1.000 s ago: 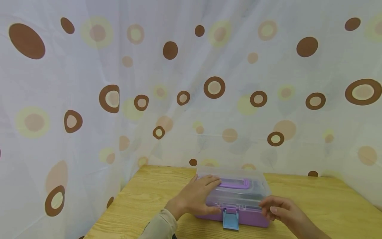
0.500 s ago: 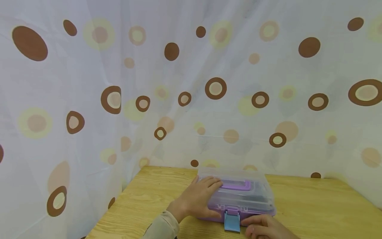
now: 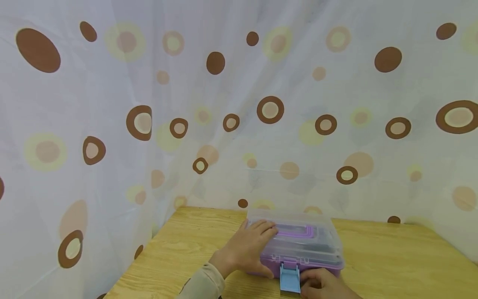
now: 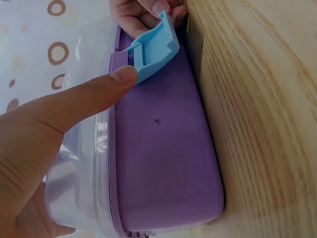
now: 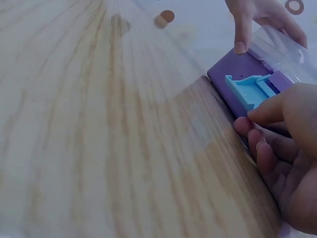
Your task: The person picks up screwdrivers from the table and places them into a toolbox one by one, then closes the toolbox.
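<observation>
A purple storage box (image 4: 163, 163) with a clear lid (image 3: 325, 238) and a purple carrying handle (image 3: 295, 233) sits on the table, lid down. Its light blue front latch (image 3: 289, 279) is flipped outward, away from the lid. My left hand (image 3: 246, 251) rests on the left part of the lid, fingers extended across the top. Its thumb (image 4: 99, 91) reaches along the front, close to the latch. My right hand (image 3: 323, 284) is at the latch's right edge. Thumb and curled fingers pinch that edge in the right wrist view.
The wooden table (image 3: 392, 261) extends on both sides of the box. Behind and to the left hangs a white curtain (image 3: 231, 83) with brown and yellow circles. The box stands near the table's back edge.
My right hand has moved from the box's right front corner leftward and down to the latch, where it pinches the edge. My left hand has stayed on the lid.
</observation>
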